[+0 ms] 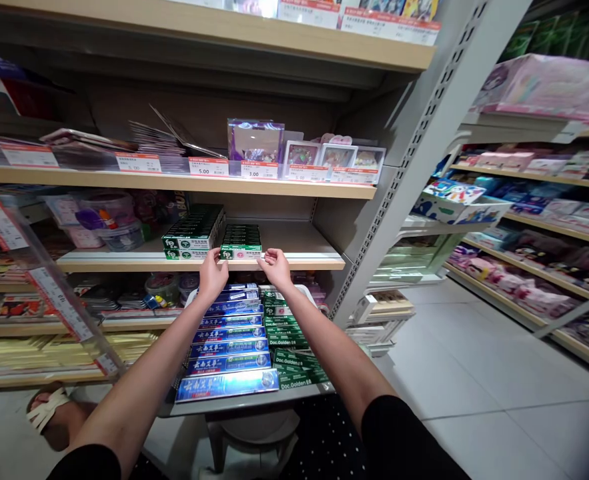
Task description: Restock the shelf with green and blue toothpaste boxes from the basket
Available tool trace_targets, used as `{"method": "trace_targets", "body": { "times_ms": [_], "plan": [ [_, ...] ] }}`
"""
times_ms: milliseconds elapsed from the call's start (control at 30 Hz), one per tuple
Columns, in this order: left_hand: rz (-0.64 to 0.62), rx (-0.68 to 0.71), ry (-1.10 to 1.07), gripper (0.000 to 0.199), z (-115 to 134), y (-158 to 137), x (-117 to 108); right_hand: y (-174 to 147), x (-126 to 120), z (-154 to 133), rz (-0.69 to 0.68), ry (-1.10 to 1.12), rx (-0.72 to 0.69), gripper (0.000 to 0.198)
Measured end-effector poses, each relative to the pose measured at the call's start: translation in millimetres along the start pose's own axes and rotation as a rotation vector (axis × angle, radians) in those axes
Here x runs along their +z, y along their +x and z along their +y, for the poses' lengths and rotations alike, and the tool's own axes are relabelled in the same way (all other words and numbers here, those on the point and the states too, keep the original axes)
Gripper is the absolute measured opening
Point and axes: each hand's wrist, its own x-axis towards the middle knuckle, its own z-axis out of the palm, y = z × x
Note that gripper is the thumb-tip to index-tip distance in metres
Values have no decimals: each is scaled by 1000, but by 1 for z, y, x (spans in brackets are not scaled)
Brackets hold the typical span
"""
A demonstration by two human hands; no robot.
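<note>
My left hand (213, 275) is at the left end of a short row of green toothpaste boxes (241, 252) on the shelf, its fingertips against the front box. At the row's right end, my right hand (276, 268) has its fingers bent and thumb apart; a narrow gap seems to separate them from the box. A taller double stack of green toothpaste boxes (189, 243) stands just left of this row. Below my arms, a grey tray (224, 405) carries blue toothpaste boxes (229, 383) on the left and green toothpaste boxes (294, 367) on the right.
The tray rests above a stool (259, 427). Clear plastic tubs (119, 227) sit left on the same shelf (304, 260). An upper shelf (174, 180) with price tags overhangs my hands. A slotted metal upright (399, 167) borders the right. A sandalled foot (54, 413) shows at lower left.
</note>
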Motion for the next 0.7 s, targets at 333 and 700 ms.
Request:
{"method": "trace_targets", "body": {
  "times_ms": [333, 700],
  "plan": [
    [143, 25, -31, 21, 20, -47, -4, -49, -64, 30, 63, 50, 20, 34],
    [-646, 336, 382, 27, 48, -87, 61, -90, -96, 63, -100, -751, -57, 43]
  ]
}}
